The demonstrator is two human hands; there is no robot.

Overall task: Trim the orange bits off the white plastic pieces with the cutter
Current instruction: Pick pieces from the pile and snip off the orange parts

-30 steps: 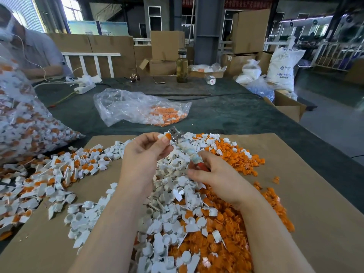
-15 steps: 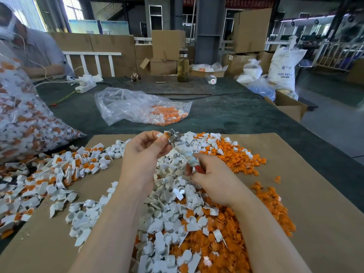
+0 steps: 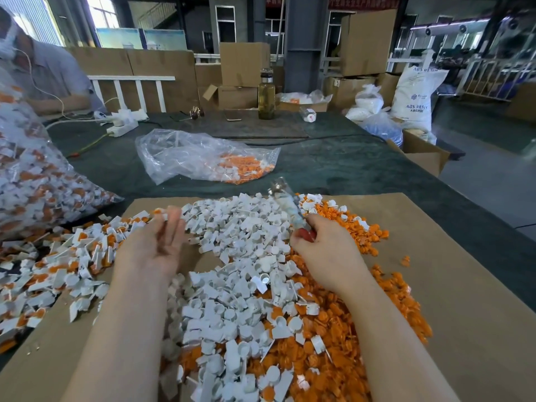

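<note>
Head view: left hand (image 3: pixel 158 245) empty, fingers spread and blurred, left of centre beside untrimmed white-orange pieces (image 3: pixel 72 250), likely for next pick; right hand (image 3: pixel 324 250) gripped cutter (image 3: pixel 285 203), tip raised clear over trimmed white pile (image 3: pixel 232 285) at centre

We find a cardboard sheet (image 3: pixel 435 285) on the near table (image 3: pixel 348 169), with a heap of trimmed pieces (image 3: pixel 246 256) at its centre, cut-off bits (image 3: pixel 362 300) to the right and untrimmed pieces (image 3: pixel 58 256) to the left. Behind lies a part-filled bag (image 3: pixel 203 158); at far left, a full bag (image 3: pixel 29 184).
</note>
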